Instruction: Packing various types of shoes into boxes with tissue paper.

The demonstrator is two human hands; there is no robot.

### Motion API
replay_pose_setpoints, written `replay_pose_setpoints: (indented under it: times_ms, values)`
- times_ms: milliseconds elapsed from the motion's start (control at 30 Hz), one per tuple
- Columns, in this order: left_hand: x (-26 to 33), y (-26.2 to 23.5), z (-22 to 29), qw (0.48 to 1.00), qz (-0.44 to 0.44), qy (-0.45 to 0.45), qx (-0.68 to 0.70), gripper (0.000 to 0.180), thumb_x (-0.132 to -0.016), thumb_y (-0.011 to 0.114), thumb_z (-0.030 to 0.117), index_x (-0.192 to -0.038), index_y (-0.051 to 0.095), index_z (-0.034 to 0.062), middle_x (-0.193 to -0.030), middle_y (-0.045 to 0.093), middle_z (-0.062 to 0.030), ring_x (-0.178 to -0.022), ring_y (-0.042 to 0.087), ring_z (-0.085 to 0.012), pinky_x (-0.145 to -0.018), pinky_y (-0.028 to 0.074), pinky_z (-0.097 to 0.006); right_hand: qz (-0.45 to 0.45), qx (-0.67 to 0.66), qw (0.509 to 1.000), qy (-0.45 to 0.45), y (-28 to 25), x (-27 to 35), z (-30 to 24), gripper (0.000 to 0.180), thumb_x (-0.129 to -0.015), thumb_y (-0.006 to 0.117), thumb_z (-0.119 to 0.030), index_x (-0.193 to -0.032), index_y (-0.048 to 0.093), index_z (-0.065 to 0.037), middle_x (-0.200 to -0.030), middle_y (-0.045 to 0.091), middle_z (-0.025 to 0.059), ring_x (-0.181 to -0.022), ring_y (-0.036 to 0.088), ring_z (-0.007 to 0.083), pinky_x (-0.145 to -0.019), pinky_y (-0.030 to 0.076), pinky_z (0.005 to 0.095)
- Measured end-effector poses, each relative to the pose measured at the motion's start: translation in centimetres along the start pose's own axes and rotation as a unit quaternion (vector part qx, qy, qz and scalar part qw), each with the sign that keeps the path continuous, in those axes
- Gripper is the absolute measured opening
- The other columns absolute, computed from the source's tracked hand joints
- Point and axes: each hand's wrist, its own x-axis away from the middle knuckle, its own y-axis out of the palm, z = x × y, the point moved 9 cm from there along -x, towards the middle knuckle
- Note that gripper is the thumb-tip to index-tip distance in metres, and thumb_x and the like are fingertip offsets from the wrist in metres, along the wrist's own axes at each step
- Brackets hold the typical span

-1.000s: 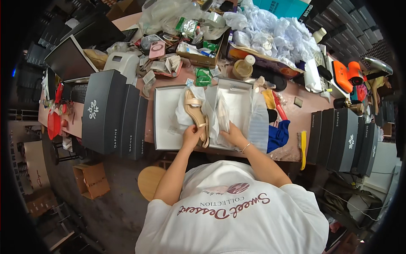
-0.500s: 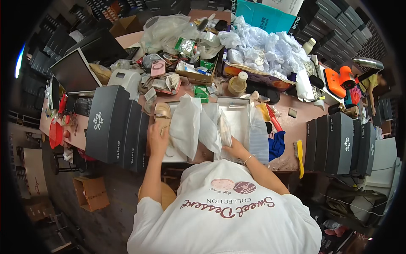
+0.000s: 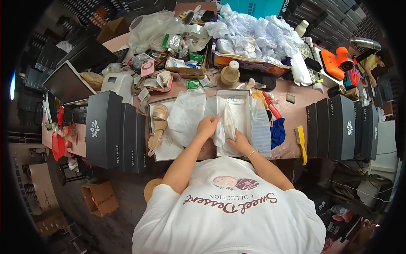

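- Left hand [image 3: 209,127]: fingers bent, tips at the tissue around the bundle; can't tell if pinched on it.
- Right hand [image 3: 242,143]: grasping the near end of the wrapped bundle [image 3: 228,120], long, narrow, thin translucent paper, over the right box.
- 1 sandal [image 3: 159,126]: tan, smooth, slightly shiny, wide toe strap; lies along left side of the left box, toe end far, heel end near.
- Left box [image 3: 172,151]: shallow, white inside, dark rim; also under a white paper sheet [image 3: 186,116], creased, soft.
- Right box [image 3: 244,111]: rectangular, pale inside, bundle at its left part.
- Far carton [image 3: 253,65]: piled with crumpled white paper [image 3: 258,36].
- Small cardboard box [image 3: 186,72]: mixed small packets.
- Jar [image 3: 230,75]: rounded, yellowish contents, pale cap.
- Right side of table [image 3: 292,116]: blue cloth [image 3: 278,133], rumpled; yellow brush [image 3: 300,146], bristled.
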Motion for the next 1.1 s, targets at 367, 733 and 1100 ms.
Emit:
replay_pose_setpoints:
  times_ms: [367, 733, 1100]
  values:
    - [7.9, -2.4, 0.2, 0.957, 0.125, 0.108, 0.237, 0.023, -0.093, 0.055, 0.017, -0.083, 0.062, -0.0022, -0.072, 0.063, -0.0057, -0.062, 0.06, -0.0106, -0.059, 0.05, -0.024, -0.046, -0.095, 0.993, 0.056, -1.3, -0.9, -0.6, 0.077, -0.076, 0.071, -0.028, -0.136, 0.034, 0.003, -0.12, 0.055, 0.0283, -0.113, 0.054, 0.0383, -0.095, 0.043, 0.0389]
    - [12.7, -2.0, -14.5, 0.889, 0.139, -0.142, 0.413, 0.032, -0.082, 0.061, 0.008, -0.111, 0.05, 0.001, -0.093, 0.061, -0.0095, -0.079, 0.063, -0.0199, -0.067, 0.053, -0.031, -0.059, -0.21, 0.968, 0.126, -0.6, 0.0, 0.4, 0.073, -0.078, 0.071, -0.023, -0.137, 0.035, 0.001, -0.125, 0.054, 0.0223, -0.116, 0.053, 0.0321, -0.097, 0.041, 0.0355]
    - [13.5, -9.8, -0.3, 0.902, 0.165, 0.183, 0.354, 0.031, -0.089, 0.059, 0.007, -0.118, 0.052, -0.0011, -0.111, 0.059, -0.009, -0.094, 0.06, -0.0206, -0.083, 0.048, -0.033, -0.062, -0.387, 0.905, 0.165, -1.5, -0.6, -0.6, 0.063, -0.078, 0.072, -0.019, -0.131, 0.043, 0.001, -0.119, 0.059, 0.0173, -0.108, 0.057, 0.0282, -0.092, 0.045, 0.0359]
